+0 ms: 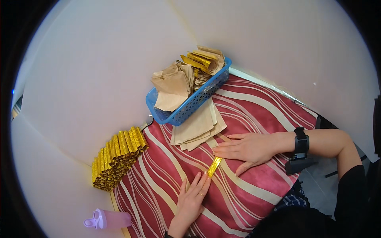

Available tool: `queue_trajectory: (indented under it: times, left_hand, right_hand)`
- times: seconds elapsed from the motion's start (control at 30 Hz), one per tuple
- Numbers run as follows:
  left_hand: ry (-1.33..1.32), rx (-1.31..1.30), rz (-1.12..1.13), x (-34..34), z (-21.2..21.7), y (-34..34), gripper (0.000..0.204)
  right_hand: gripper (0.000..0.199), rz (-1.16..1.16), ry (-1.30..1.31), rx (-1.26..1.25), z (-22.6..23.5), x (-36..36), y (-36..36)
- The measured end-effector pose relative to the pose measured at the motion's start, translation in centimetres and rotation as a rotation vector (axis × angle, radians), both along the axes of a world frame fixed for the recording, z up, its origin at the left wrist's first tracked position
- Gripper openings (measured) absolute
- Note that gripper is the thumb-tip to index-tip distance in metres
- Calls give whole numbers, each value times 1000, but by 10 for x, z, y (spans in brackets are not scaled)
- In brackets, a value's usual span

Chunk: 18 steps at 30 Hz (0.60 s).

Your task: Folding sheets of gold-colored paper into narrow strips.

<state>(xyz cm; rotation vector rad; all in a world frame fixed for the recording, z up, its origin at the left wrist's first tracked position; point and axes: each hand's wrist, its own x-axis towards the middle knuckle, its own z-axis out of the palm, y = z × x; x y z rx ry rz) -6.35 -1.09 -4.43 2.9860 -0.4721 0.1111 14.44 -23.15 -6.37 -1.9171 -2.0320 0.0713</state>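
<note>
A narrow strip of shiny gold paper (214, 167), folded or rolled, lies slantwise on the red striped cloth (246, 182). My left hand (191, 200) rests at its near end, fingers stretched out and a ring on one of them. At the far end, my right hand (252, 150) lies flat with its fingers extended and thumb apart. Fingertips of both hands cover the strip's ends, so I cannot tell how firmly they press. Just beyond the hands is a small stack of tan paper sheets (196, 127), partly under the basket.
A blue plastic basket (186, 113) stands at the back, holding tan paper (170, 89) and gold paper (197, 61). Many gold paper rolls (119, 154) are piled at the left edge. A purple bottle (113, 219) is at the lower left. White walls border the table's back.
</note>
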Motion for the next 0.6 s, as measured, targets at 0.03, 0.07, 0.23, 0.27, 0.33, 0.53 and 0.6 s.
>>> queue_trajectory:
  times: [0.03,0.07,0.23,0.27,0.33,0.53,0.6]
  left_hand:
    - [-30,49,12,-1,0,-1,81]
    - [-29,49,12,-3,0,-1,81]
    - [-129,158,19,-8,-2,0,68]
    - [-133,159,22,-8,-3,1,68]
    - [-135,121,31,-9,-5,0,66]
    - [-101,48,82,-15,-4,2,75]
    - [-90,31,77,-14,-4,4,76]
  right_hand:
    - [83,-11,3,-5,0,0,1]
    - [82,-18,0,-11,-1,-1,2]
    - [82,-36,-5,-39,3,-2,-2]
    - [82,-52,-3,-48,3,-1,-3]
    - [82,-53,-21,-51,3,-1,-4]
    - [86,-89,7,-52,4,1,-7]
    - [89,-130,7,-43,5,1,-10]
